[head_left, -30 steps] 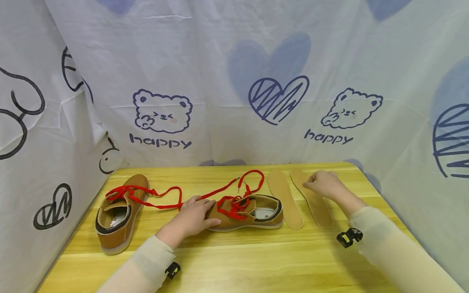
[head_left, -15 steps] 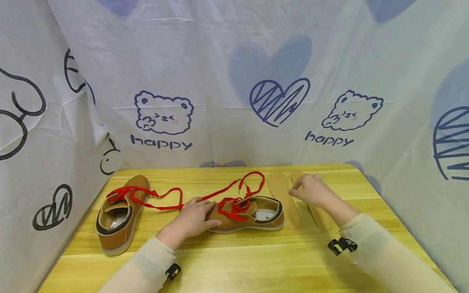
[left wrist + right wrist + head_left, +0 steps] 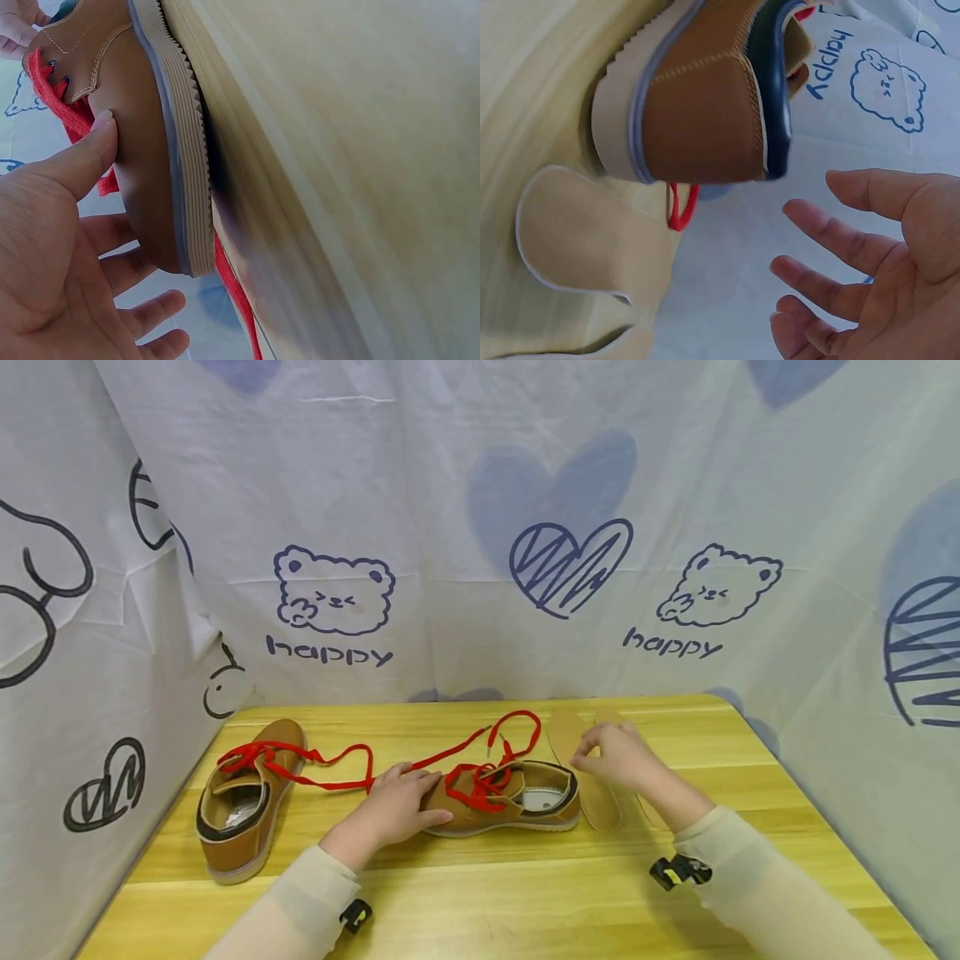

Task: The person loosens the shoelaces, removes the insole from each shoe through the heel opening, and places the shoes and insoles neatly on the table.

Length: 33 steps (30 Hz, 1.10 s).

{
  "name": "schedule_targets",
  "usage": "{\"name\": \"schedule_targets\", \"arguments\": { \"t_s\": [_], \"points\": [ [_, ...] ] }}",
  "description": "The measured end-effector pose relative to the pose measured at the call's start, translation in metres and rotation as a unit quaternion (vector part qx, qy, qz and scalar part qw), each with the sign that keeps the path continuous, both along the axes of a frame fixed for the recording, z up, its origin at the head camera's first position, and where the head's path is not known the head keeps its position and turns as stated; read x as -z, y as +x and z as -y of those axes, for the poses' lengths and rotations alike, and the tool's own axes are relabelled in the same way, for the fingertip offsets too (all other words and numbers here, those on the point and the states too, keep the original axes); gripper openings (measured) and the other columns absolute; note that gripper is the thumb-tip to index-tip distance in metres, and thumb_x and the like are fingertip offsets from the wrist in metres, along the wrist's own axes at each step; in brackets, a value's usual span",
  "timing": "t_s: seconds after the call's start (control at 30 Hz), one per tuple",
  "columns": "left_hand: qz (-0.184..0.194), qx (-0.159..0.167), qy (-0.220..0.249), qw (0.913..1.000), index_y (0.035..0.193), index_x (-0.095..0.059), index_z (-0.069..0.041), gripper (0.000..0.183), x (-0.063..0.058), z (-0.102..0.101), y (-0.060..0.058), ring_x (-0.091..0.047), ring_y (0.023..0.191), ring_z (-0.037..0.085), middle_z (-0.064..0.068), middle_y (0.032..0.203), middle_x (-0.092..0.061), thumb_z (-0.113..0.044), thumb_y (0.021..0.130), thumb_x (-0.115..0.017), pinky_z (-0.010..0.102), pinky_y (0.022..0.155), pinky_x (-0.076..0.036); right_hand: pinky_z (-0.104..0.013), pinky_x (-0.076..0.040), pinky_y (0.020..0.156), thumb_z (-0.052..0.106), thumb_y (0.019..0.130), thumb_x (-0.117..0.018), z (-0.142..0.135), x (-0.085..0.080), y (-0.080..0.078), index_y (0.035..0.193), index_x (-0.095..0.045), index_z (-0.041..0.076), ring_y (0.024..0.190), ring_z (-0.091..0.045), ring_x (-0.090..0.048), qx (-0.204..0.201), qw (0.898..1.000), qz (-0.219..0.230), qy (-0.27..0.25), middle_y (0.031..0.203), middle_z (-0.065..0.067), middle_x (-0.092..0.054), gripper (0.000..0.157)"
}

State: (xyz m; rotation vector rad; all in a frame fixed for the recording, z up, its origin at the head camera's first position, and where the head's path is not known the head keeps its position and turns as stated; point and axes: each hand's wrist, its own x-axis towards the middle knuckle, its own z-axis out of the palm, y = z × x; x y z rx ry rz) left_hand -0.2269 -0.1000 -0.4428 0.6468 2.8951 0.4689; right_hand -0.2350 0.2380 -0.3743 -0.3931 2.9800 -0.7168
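A brown shoe [image 3: 463, 820] with red laces [image 3: 477, 789] stands on the table, toe to the left. My left hand [image 3: 388, 808] holds its toe end; in the left wrist view the thumb [image 3: 90, 154] presses one side and the fingers reach round the other. My right hand [image 3: 626, 764] hovers above two tan insoles, near the shoe's heel, its fingers slightly bent with nothing between them. Partly under that hand lie the left insole [image 3: 602, 806] and the right insole [image 3: 651, 812]. In the right wrist view, a gap separates the fingers from the heel [image 3: 701, 124].
Another brown shoe [image 3: 238, 852] stands at the table's left, toe pointing away. Its red lace [image 3: 330, 785] trails toward my left hand. Behind the wooden table [image 3: 510, 902] hangs a white printed cloth [image 3: 457, 635], and cloth also borders both sides.
My right hand has moved left, from above the right insole toward the shoe's heel. My left hand has stayed on the toe, and both shoes and insoles lie where they were.
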Motion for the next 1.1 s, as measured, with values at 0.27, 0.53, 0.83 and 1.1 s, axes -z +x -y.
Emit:
{"name": "schedule_targets", "arguments": {
  "t_s": [0.27, 0.53, 0.83, 1.1],
  "points": [
    [-0.02, 0.0, 0.004, 0.9998, 0.145, -0.054, -0.007, 0.072, 0.002, 0.001, -0.001, -0.033, 0.141, 0.044, 0.017, 0.146, -0.052, -0.052, 0.09, -0.069, 0.063, 0.112, -0.027, -0.066, -0.027, 0.109, 0.02, 0.092, -0.071, 0.005, 0.012, 0.003, 0.088, -0.077, 0.012, 0.13, -0.05, -0.038, 0.01, 0.999, 0.026, -0.026, 0.137, -0.025, -0.056, 0.011],
    [-0.04, -0.005, 0.014, 0.9991, 0.142, -0.058, -0.009, 0.072, 0.008, 0.005, -0.004, -0.037, 0.139, 0.042, 0.016, 0.142, -0.055, -0.054, 0.087, -0.071, 0.061, 0.112, -0.028, -0.065, -0.03, 0.107, 0.02, 0.093, -0.071, 0.004, 0.022, 0.005, 0.087, -0.077, 0.013, 0.128, -0.048, -0.039, 0.004, 0.999, 0.021, -0.026, 0.137, -0.024, -0.056, 0.01],
    [-0.03, 0.017, 0.066, 0.9972, 0.14, -0.06, -0.01, 0.069, 0.015, 0.011, -0.024, -0.038, 0.137, 0.043, 0.014, 0.141, -0.057, -0.05, 0.086, -0.075, 0.061, 0.112, -0.027, -0.065, -0.034, 0.105, 0.021, 0.09, -0.075, 0.006, 0.018, 0.015, 0.077, -0.071, 0.015, 0.127, -0.048, -0.041, 0.0, 1.0, 0.026, -0.009, 0.134, -0.023, -0.058, 0.015],
    [-0.023, 0.025, 0.092, 0.9952, 0.138, -0.063, -0.012, 0.063, 0.016, 0.012, -0.053, -0.039, 0.138, 0.04, 0.009, 0.141, -0.059, -0.044, 0.085, -0.078, 0.057, 0.113, -0.028, -0.064, -0.035, 0.106, 0.028, 0.089, -0.077, 0.01, 0.015, 0.027, 0.068, -0.064, 0.018, 0.13, -0.05, -0.04, -0.012, 0.999, 0.032, 0.009, 0.133, -0.019, -0.061, 0.026]
  ]
}}
